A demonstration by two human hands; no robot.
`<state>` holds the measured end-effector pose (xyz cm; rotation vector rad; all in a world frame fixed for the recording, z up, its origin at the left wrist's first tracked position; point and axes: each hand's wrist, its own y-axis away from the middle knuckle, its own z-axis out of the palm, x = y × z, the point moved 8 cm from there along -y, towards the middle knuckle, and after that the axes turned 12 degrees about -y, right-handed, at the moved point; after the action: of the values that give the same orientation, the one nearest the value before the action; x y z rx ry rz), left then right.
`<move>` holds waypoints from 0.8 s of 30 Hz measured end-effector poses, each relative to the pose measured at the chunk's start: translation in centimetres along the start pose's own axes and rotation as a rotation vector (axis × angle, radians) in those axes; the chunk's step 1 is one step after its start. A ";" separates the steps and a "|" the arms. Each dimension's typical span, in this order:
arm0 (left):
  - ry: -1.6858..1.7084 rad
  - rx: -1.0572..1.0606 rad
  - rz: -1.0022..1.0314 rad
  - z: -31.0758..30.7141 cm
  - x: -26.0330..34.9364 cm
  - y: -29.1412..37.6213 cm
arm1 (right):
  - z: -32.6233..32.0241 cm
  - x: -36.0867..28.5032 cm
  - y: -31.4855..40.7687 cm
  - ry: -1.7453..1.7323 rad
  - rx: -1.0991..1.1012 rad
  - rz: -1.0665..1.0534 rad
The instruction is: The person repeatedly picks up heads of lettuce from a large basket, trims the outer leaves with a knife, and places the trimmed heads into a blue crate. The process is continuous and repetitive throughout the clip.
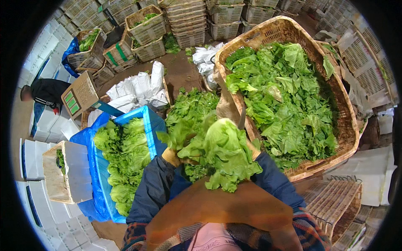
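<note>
A head of leafy lettuce is held in front of my chest, over a brown apron. My left hand, in a yellowish glove, is at its left side beside some blurred loose leaves; its fingers are mostly hidden. My right hand is largely behind the lettuce, and a knife blade stands up near it. What each hand grips is hidden. On the left, a blue-lined crate holds rows of lettuce heads. Beyond my hands lies a heap of leafy greens.
A large brown plastic basket of loose leaves stands at the right. A scale display rises behind the blue-lined crate, near white wrapped bundles. A foam box is at left; another person bends farther back.
</note>
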<state>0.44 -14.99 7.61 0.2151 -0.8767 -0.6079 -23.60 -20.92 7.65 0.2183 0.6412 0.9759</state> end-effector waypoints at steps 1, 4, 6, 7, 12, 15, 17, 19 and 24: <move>-0.034 0.127 -0.097 -2.2 -1.5 0.2 | -1.2 0.1 0.6 -0.021 -0.047 -0.062; -0.504 0.799 -0.298 -8.6 -1.6 4.0 | -3.3 0.1 1.6 -0.049 0.009 -0.157; -0.656 0.863 -0.067 -7.4 2.1 4.8 | -2.6 -1.0 1.6 -0.092 0.105 -0.187; -0.656 0.777 0.134 -5.3 4.3 4.6 | -0.4 -3.1 1.8 0.023 0.011 -0.345; -0.975 0.151 0.574 6.9 10.4 2.1 | 10.3 -5.8 0.6 0.413 -0.075 -0.555; -0.399 0.080 0.312 6.6 8.7 2.1 | 13.9 -4.3 -0.4 0.655 -0.164 -0.480; -0.479 0.243 0.251 4.9 7.8 3.4 | 13.5 -3.4 -0.8 0.540 -0.151 -0.348; -0.798 0.447 0.152 3.1 6.9 5.1 | 12.9 -3.2 -0.6 0.533 -0.153 -0.301; -0.918 0.263 0.557 5.1 9.3 6.8 | 12.3 -2.0 -0.1 0.568 -0.188 -0.213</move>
<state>3.82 -14.50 19.75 -0.0982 -1.8268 -0.0286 -17.03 -21.27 18.20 -0.3022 1.0597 0.8850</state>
